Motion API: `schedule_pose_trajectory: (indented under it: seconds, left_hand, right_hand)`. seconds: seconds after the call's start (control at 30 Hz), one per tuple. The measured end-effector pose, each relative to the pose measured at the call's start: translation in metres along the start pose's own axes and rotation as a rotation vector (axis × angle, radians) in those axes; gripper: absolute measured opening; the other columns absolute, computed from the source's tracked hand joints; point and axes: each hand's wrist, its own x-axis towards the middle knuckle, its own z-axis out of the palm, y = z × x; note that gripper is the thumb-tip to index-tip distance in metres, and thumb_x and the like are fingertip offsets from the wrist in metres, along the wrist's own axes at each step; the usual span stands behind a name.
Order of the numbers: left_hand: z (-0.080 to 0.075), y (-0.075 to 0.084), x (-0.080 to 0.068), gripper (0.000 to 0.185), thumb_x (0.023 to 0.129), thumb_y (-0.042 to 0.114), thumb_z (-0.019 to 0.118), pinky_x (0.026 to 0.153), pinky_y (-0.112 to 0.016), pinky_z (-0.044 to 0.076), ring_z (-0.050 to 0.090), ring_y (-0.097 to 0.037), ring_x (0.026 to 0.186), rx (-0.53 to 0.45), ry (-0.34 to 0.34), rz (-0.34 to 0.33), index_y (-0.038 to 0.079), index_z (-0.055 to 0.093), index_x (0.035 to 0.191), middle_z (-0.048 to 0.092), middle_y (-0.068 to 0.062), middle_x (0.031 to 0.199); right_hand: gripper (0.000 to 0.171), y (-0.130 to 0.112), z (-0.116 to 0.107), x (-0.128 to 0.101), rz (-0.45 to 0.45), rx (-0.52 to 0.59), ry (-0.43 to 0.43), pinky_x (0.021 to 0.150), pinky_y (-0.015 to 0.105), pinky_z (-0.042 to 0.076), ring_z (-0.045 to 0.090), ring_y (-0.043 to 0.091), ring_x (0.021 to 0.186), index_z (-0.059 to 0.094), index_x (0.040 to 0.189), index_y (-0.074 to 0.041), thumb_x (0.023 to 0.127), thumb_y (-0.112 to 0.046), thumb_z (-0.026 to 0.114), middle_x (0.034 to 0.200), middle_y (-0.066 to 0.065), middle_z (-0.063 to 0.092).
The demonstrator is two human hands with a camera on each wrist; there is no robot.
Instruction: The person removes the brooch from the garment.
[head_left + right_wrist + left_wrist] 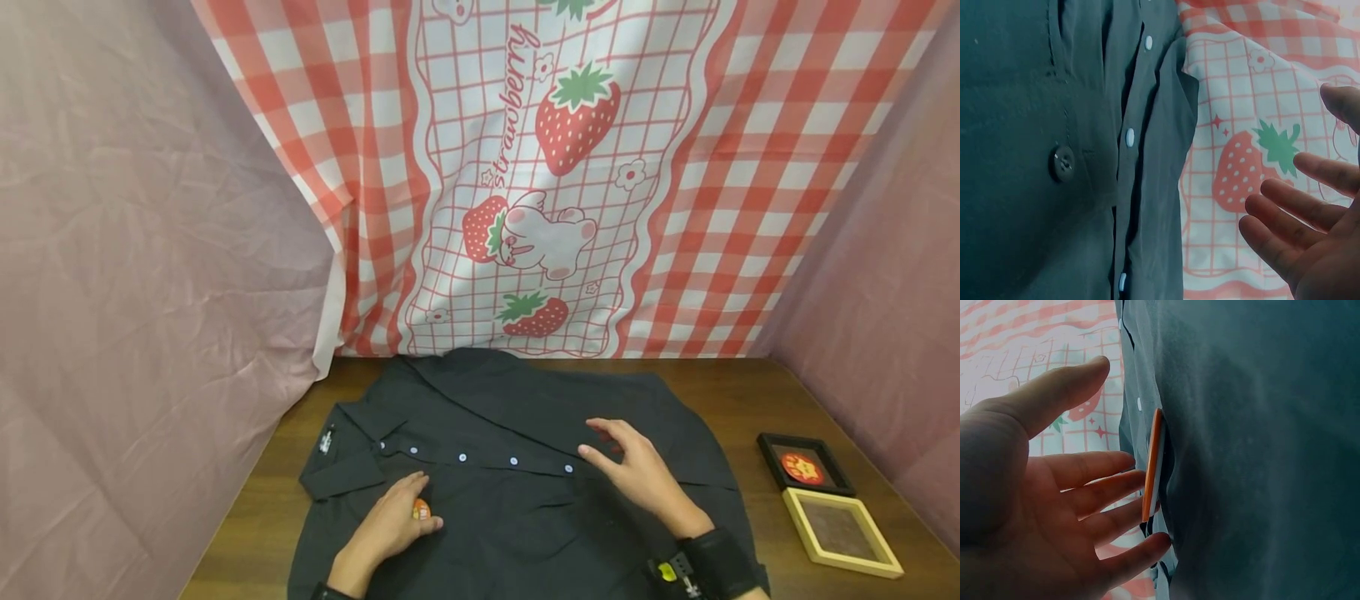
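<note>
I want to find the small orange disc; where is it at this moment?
In the head view the orange disc lies on the black shirt, lower left, under the left hand, just below the row of white buttons.

The left hand (390, 527) covers most of the orange disc (421, 509); the shirt's (517, 500) lower edge is cropped.

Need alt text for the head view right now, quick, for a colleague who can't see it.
Two hands rest on a black shirt spread on a wooden table; the left hand touches a small orange disc, the right hand lies by the button row. Two framed pieces sit right.
</note>
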Motion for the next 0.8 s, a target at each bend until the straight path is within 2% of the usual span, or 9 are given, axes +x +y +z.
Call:
schedule_pose_trajectory:
  seconds: [0.2,0.43,0.8]
  left_hand:
    - [0.001,-0.001,0.0,0.065,0.076,0.027,0.08,0.099,-0.057,0.045,0.055,-0.04,0.12,0.016,0.012,-0.009,-0.003,0.057,0.13,0.056,-0.022,0.132]
    - [0.002,-0.001,-0.001,0.064,0.075,0.027,0.081,0.1,-0.057,0.044,0.053,-0.04,0.122,0.036,0.029,0.003,-0.002,0.058,0.128,0.057,-0.021,0.131]
    - [0.0,-0.002,-0.005,0.064,0.075,0.027,0.081,0.101,-0.056,0.044,0.052,-0.039,0.122,0.042,0.038,-0.008,-0.002,0.059,0.127,0.058,-0.021,0.13]
  right_hand:
    - [0.045,-0.003,0.006,-0.002,0.001,0.005,-0.023,0.087,0.048,0.055,0.061,0.028,0.107,0.059,0.129,-0.008,0.091,-0.031,0.068,0.124,0.013,0.063]
    - [0.043,-0.007,0.013,-0.005,-0.014,0.037,-0.02,0.086,0.047,0.055,0.062,0.031,0.106,0.061,0.127,-0.009,0.091,-0.03,0.069,0.123,0.012,0.063]
    - [0.043,-0.017,0.025,-0.008,-0.026,0.039,-0.03,0.086,0.047,0.055,0.063,0.029,0.105,0.062,0.126,-0.01,0.089,-0.031,0.071,0.122,0.009,0.064]
